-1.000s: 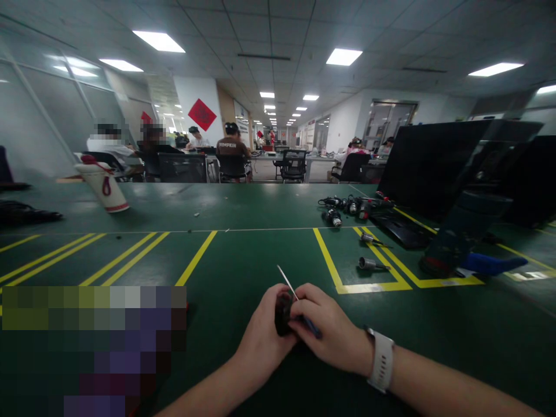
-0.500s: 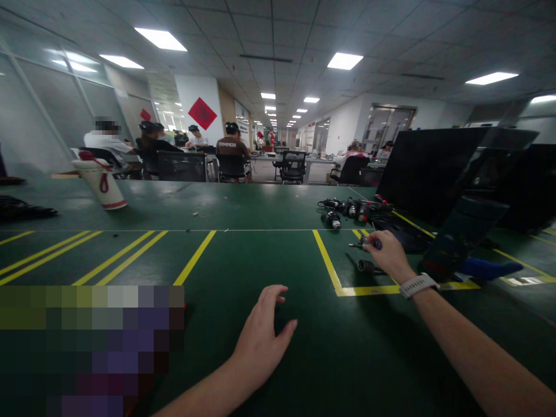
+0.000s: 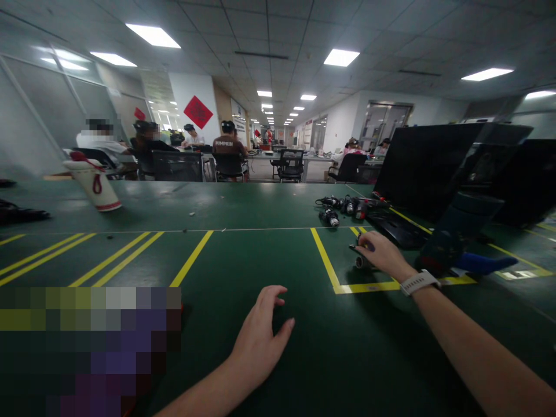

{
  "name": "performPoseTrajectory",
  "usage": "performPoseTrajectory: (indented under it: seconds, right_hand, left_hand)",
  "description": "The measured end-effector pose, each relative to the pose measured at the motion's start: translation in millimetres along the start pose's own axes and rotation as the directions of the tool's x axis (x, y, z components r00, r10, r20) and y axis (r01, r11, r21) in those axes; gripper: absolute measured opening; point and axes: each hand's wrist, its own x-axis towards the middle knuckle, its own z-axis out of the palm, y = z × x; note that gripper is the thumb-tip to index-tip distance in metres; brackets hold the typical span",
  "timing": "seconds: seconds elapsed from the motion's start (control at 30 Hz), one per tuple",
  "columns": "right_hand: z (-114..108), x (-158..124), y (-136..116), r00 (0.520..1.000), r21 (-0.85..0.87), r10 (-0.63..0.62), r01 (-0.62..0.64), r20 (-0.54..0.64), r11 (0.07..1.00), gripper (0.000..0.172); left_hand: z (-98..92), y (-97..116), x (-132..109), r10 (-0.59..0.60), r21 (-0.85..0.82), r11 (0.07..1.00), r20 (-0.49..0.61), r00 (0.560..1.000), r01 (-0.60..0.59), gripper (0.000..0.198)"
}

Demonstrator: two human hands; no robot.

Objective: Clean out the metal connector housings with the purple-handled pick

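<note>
My left hand (image 3: 260, 333) hovers above the green table (image 3: 260, 249), fingers spread and slightly curled, holding nothing. My right hand (image 3: 384, 256), with a pale watch strap (image 3: 419, 282) at the wrist, is closed in a pinch inside the yellow-taped area on the right. A small dark piece (image 3: 357, 248) sticks out at its fingertips; its kind is too small to tell. Just below those fingers lies a dark cylindrical part with a round metal end (image 3: 360, 263), partly hidden by the hand.
Several dark cylindrical items with cables (image 3: 332, 211) lie beyond my right hand. A dark bottle (image 3: 460, 231), a blue object (image 3: 489, 262) and a black monitor (image 3: 428, 168) stand or lie to the right. A white cup (image 3: 98, 185) is far left; people sit behind.
My right hand has turned slightly and come lower over the cylindrical part, covering more of it and of the piece it holds. My left hand stays nearly still. The view has shifted slightly.
</note>
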Motion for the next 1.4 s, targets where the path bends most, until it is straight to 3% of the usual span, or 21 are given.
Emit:
performPoseTrajectory:
  seconds: [0.2,0.4,0.6,0.77,0.9,0.97,1.07,1.13,1.23,1.4]
  right_hand:
    - [-11,-9,-23,0.953,-0.07,-0.197,0.218,0.228,0.973,0.023]
    - [-6,-15,-31,0.929,-0.067,-0.28,0.304,0.243,0.95,0.024]
    - [-14,-23,-57,0.907,0.075,-0.409,0.403,0.098,0.912,0.005]
    - [-32,-42,-106,0.85,0.313,-0.521,0.516,-0.076,0.797,0.019]
    - [-32,-67,-140,0.808,0.494,-0.555,0.571,-0.198,0.656,0.02]
    - [-29,-80,-153,0.798,0.629,-0.538,0.569,-0.269,0.529,0.021]
    - [-25,-95,-168,0.791,0.782,-0.519,0.533,-0.324,0.324,0.024]
    - [-23,-100,-173,0.773,0.805,-0.537,0.532,-0.337,0.261,0.026]
    - [-17,-104,-174,0.773,0.803,-0.528,0.539,-0.352,0.255,0.03]
    - [-1,-102,-170,0.856,0.824,-0.381,0.475,-0.35,0.309,0.033]
  left_hand:
    - [-0.6,-2,0,-0.016,-0.034,0.999,0.024,1.0,0.017,0.044]
    - [-0.3,-3,-1,-0.042,-0.038,0.998,0.031,0.999,0.043,0.044]
    - [-1.3,-1,0,-0.034,-0.034,0.999,0.045,0.998,0.036,0.041]
    - [2.7,0,-1,0.099,0.052,0.994,0.008,0.995,-0.099,0.039]
    - [9.2,-6,-4,0.259,0.135,0.96,-0.108,0.96,-0.244,0.05]
    - [11.3,-9,-5,0.303,0.137,0.949,-0.134,0.944,-0.285,0.055]
    - [11.6,-13,-5,0.277,0.034,0.961,-0.094,0.956,-0.275,0.061]
    - [10.4,-13,-3,0.242,-0.076,0.967,-0.019,0.97,-0.243,0.063]
    - [8.0,-9,0,0.219,-0.182,0.961,0.04,0.975,-0.209,0.061]
    - [4.3,-1,3,0.149,-0.185,0.97,-0.057,0.987,-0.157,0.048]
